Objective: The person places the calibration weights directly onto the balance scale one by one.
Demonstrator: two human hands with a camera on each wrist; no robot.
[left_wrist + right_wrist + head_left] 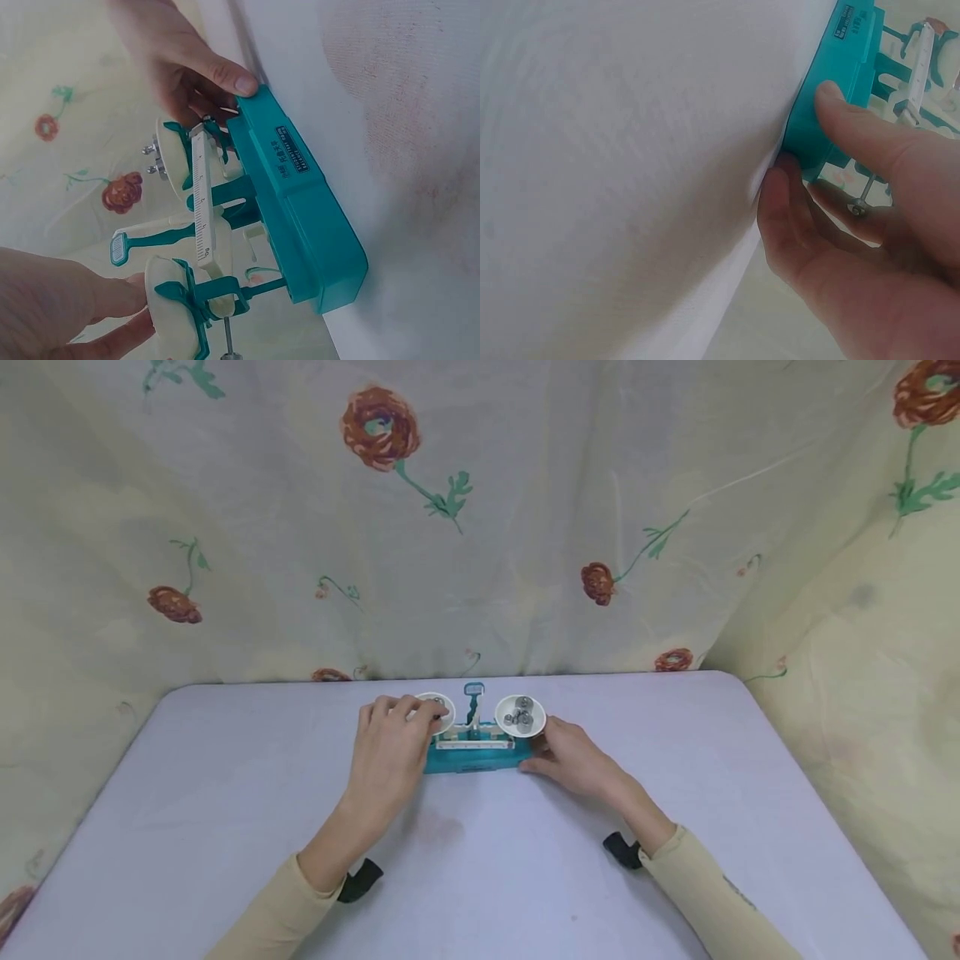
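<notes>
A teal and white two-pan balance scale (474, 762) stands near the table's far edge, its graduated beam (201, 199) facing the near side. My left hand (386, 752) reaches over the left pan (447, 720), fingers at its rim and inside; small grey metal pieces show there. Whether those fingertips pinch a piece is hidden. At the scale's other end my right hand (573, 760) grips the base, thumb (840, 109) on the front face and other fingers round the end. Several small metal pieces (523, 718), apparently nuts or similar hardware, lie in the right pan (500, 714).
A pale cloth covers the table (480, 877). Behind it and at the sides hangs a flowered curtain (510, 527). Black wrist mounts (362, 881) sit under both sleeves. An upright teal pointer with a small plate (474, 690) rises between the pans.
</notes>
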